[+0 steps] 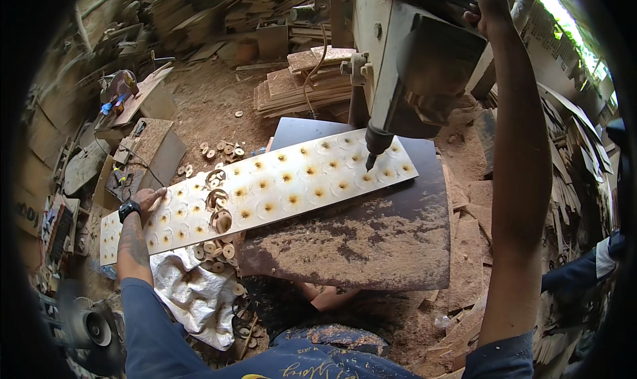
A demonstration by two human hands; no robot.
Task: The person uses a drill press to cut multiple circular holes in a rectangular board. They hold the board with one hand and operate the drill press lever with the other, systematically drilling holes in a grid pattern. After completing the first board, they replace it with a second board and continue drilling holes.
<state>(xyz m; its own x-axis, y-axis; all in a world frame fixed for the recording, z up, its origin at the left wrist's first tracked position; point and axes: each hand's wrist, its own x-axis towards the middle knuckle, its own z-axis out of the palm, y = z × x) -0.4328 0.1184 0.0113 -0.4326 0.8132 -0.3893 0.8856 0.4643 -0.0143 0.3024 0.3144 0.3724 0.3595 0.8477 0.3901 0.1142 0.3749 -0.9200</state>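
A long pale wooden board lies slantwise across a dark worktable. Rows of brown scorched spots and faint ring-shaped cuts cover its face. My left hand grips the board near its left end, fingers over the far edge. Over the board's right part hangs a drill press head, its pointed bit just above or touching the surface; I cannot tell which. My right hand is raised beside the machine, fingers closed; what it grips is hidden. Curled wooden rings rest on the board's middle.
Sawdust coats the table's near part. Small wooden discs lie on the floor behind the board, more below it by a white sack. Stacked boards stand beyond. A person's dark sleeve shows at the right.
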